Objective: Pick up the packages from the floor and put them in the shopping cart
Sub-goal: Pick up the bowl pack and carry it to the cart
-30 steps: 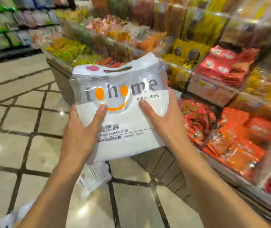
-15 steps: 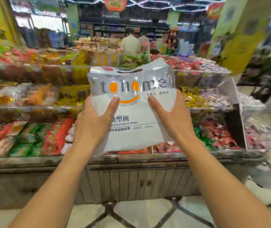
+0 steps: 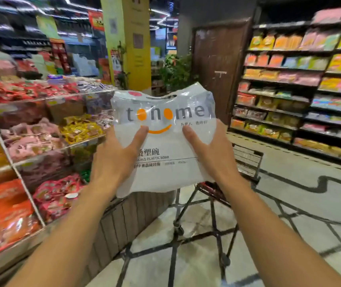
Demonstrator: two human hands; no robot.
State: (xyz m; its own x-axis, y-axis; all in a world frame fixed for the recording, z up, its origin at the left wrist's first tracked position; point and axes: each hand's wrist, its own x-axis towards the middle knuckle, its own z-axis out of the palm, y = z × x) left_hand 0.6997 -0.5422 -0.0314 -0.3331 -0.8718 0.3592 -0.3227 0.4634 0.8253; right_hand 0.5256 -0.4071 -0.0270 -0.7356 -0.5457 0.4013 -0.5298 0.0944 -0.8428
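Note:
I hold a white and clear plastic package (image 3: 163, 162) with an orange smile and grey lettering, upright at chest height. My left hand (image 3: 115, 160) grips its left edge, thumb across the front. My right hand (image 3: 211, 154) grips its right edge the same way. Behind and below the package stands the shopping cart (image 3: 246, 160), its dark wire basket mostly hidden by the package and my right hand; its frame and wheels show on the floor beneath.
A tiered snack display (image 3: 41, 146) with a wooden base stands close on the left. Stocked shelves (image 3: 302, 96) line the right side. A yellow pillar (image 3: 128, 42), a plant and a brown door (image 3: 217, 65) lie ahead. Tiled floor runs between the display and the shelves.
The view has swung right, from the floor and snack display to the aisle, bringing the cart into sight. Both hands keep the same grip on the package.

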